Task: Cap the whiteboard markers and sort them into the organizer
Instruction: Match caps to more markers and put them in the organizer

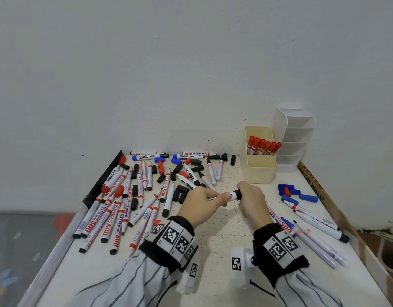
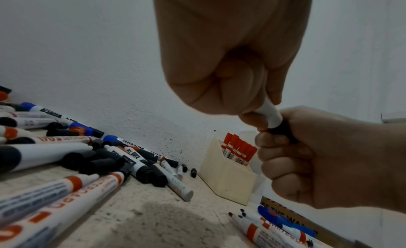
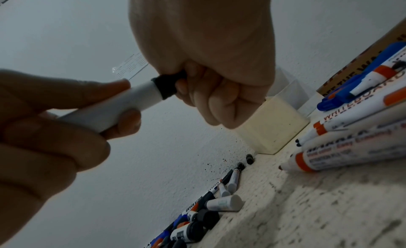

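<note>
So far only a row of red markers [image 1: 263, 148] stands in the cream organizer [image 1: 258, 171]. Above the counter [image 1: 224, 231], my left hand [image 1: 201, 204] grips a white marker [image 1: 233, 195], my right hand [image 1: 252, 201] clutching its black cap [image 1: 238, 194]; dozens lie unsorted.

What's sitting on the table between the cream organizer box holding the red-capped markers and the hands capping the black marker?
Nothing: in the head view, the speckled tabletop between the cream organizer box and the right hand is bare.
</note>
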{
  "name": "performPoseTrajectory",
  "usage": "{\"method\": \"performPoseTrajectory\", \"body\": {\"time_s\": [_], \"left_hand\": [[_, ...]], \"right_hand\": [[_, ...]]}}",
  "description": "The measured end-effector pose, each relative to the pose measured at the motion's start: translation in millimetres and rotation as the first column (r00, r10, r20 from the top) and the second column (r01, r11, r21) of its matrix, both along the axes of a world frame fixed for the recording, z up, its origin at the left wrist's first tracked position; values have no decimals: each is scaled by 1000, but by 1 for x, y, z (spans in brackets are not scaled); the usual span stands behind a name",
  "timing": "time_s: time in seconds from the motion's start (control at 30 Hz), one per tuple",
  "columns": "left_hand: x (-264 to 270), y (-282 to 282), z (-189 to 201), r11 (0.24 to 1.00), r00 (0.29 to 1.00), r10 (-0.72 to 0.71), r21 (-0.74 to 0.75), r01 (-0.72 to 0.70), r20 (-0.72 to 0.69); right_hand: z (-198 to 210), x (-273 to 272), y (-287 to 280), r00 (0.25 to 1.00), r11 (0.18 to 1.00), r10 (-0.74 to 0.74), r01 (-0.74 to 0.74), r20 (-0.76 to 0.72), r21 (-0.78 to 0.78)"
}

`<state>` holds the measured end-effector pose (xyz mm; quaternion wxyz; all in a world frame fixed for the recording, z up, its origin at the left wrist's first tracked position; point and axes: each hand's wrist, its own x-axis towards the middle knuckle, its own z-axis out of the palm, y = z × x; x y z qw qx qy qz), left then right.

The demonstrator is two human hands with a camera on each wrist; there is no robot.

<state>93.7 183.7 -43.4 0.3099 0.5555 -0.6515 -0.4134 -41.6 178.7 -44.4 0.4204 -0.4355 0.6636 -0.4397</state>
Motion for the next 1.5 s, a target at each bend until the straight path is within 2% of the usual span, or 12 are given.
{"method": "performPoseTrajectory", "body": {"time_s": [0.1, 0.27, 0.4, 0.47, 0.6, 0.8, 0.97, 1.2, 1.4, 1.47, 1.5], "left_hand": [[-2, 0, 2, 999, 1000, -3, 50, 4, -23], [-4, 2, 4, 966, 977, 12, 255, 43, -214], [-10, 7, 3, 960, 963, 41, 279, 36, -267], [-14, 8, 1, 979, 978, 28, 206, 15, -207], [-19, 8, -5, 996, 998, -1, -86, 6, 62], [-20, 8, -7, 948, 982, -6, -310, 65, 187], [-21, 5, -11, 944, 973, -14, -317, 88, 229], [-17, 0, -22, 966, 986, 32, -258, 11, 162], [-6, -9, -18, 989, 992, 42, -148, -25, 119], [2, -12, -14, 994, 994, 51, -104, -41, 95], [8, -15, -13, 991, 987, 88, -110, -73, 132]], "right_hand": [[-2, -1, 2, 998, 1000, -20, 20, 55, 8], [-3, -5, 5, 996, 1000, -24, 23, 81, 2], [0, -7, 5, 999, 997, -28, 31, 47, -64], [2, -10, 7, 999, 998, -25, 27, 25, -65], [0, -15, 6, 999, 999, -29, 28, -35, -28], [2, -16, 1, 996, 999, -31, 34, -79, 25], [-2, -16, 2, 995, 999, -1, 5, -97, 43], [-5, -12, -5, 984, 996, 90, -89, -151, 13], [9, -9, -17, 978, 978, 203, -201, 37, -49], [16, -11, -20, 977, 974, 211, -207, 41, -96], [20, -14, -22, 981, 974, 192, -189, 11, -128]]}}
